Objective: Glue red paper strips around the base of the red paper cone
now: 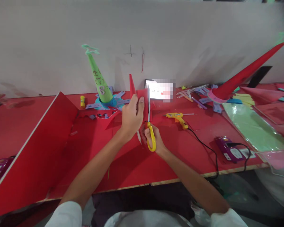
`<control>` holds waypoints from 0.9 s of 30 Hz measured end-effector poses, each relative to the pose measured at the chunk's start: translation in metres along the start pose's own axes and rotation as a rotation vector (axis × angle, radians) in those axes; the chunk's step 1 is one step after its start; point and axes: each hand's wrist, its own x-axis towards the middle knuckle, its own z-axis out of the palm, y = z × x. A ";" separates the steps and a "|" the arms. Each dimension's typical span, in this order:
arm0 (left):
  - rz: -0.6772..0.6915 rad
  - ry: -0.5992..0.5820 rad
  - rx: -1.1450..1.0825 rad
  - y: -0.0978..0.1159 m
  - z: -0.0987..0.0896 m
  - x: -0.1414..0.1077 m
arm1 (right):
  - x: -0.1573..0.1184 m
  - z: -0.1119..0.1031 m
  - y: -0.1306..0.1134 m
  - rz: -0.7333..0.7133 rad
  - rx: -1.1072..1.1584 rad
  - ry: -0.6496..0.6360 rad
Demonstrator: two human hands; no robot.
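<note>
Paper [142, 94], red, sits mid-frame in the left hand [133, 115]'s closed grip, beside the upright blades of yellow-handled scissors [149, 125]; the right hand [158, 139] holds their handles just below. Right of centre lies a glue gun [176, 117]; upper left, a green cone [97, 75] leans.

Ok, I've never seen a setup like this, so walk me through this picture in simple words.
There is no machine here: a camera worn on a person's head looks forward and down past their own bare arms. The left hand grips red paper, with a narrow red cone rising beside it. The right hand holds yellow-handled scissors, blades pointing up alongside the paper. On the red table lie a yellow glue gun and a purple box; a green cone stands near the wall.
</note>
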 end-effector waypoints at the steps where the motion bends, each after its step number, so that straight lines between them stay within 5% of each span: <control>1: 0.001 -0.002 0.000 0.000 0.000 0.000 | 0.000 0.000 -0.002 -0.003 -0.004 0.006; 19: -0.033 -0.001 -0.071 0.004 0.001 -0.002 | -0.007 0.000 -0.011 0.058 -0.013 0.019; 27: -0.172 0.016 -0.287 0.000 -0.005 0.009 | -0.005 0.001 -0.011 0.048 -0.003 0.031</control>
